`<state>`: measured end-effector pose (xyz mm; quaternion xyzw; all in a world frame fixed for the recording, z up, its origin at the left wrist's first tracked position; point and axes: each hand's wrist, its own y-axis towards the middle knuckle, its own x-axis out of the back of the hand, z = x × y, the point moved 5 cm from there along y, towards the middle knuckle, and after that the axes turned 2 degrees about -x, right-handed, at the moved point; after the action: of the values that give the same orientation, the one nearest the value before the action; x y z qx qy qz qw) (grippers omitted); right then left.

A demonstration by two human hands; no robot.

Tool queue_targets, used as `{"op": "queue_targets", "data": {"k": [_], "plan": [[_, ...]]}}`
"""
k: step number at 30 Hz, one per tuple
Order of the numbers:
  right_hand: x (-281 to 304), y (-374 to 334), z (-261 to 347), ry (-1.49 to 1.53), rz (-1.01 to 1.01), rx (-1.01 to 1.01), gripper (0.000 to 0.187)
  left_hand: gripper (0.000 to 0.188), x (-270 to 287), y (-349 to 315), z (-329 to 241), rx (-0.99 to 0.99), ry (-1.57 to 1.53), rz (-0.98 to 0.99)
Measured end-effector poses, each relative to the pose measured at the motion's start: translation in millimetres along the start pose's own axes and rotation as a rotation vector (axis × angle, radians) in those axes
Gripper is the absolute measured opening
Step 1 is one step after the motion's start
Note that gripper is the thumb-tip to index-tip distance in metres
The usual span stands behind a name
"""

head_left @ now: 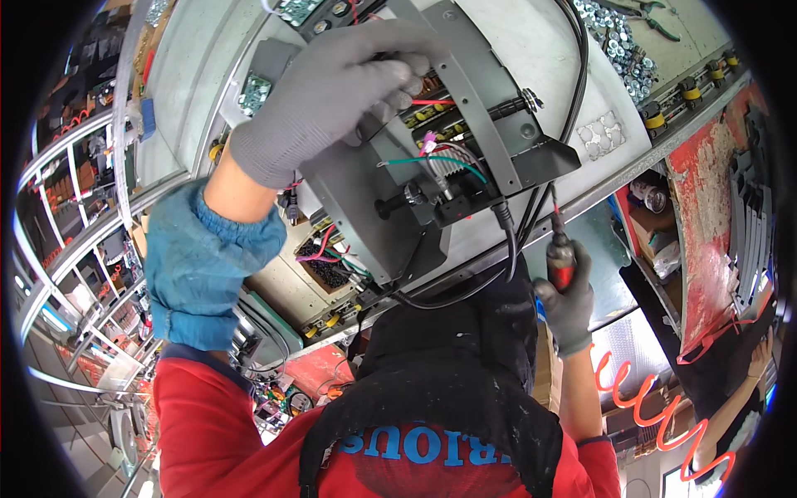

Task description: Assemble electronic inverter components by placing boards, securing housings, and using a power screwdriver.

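Observation:
A dark grey sheet-metal housing (pixel 349 199) with an open frame sits on the bench in front of me. Inside it are yellow-and-black wound parts, a finned metal block, a green wire (pixel 407 160) with a ring terminal and a red wire. My left hand (pixel 349 83), in a grey glove, reaches over the housing with its fingers curled at the upper frame; what they pinch is hidden. Low on the right, my right hand (pixel 571 300), also gloved, wraps round a red-and-black power screwdriver (pixel 560 264), its bit pointing up beside the bench edge. A black cable (pixel 504 228) plugs into the housing's near side.
Loose screws and nuts (pixel 623 50) lie in a heap at the far right beside pliers (pixel 652 18). A roller rail (pixel 656 120) edges the bench. An orange coiled hose (pixel 656 411) hangs at lower right, near another person's arm (pixel 735 398). Wire bundles (pixel 328 257) lie left of the housing.

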<state>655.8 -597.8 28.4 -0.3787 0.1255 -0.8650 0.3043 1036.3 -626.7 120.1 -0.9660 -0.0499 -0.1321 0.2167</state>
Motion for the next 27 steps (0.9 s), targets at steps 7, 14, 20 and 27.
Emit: {"op": "queue_targets", "data": {"k": [7,14,20,27], "plan": [[26.1,-45.2,72.1,0.436,0.18,0.053,0.09,0.034,-57.3,-82.7,16.7,0.132,-0.817,-0.027],[15.6,-64.4,117.7,0.507,0.379,0.079,0.086,0.024,-103.6,-114.8,24.2,0.091,-1.239,-0.091],[11.8,-73.1,121.0,0.421,0.412,0.121,0.076,0.028,-120.2,-117.9,23.5,0.088,-1.253,-0.128],[18.3,-75.5,116.3,0.4,0.412,0.113,0.074,0.035,-132.1,-113.9,19.0,0.149,-1.135,-0.165]]}}
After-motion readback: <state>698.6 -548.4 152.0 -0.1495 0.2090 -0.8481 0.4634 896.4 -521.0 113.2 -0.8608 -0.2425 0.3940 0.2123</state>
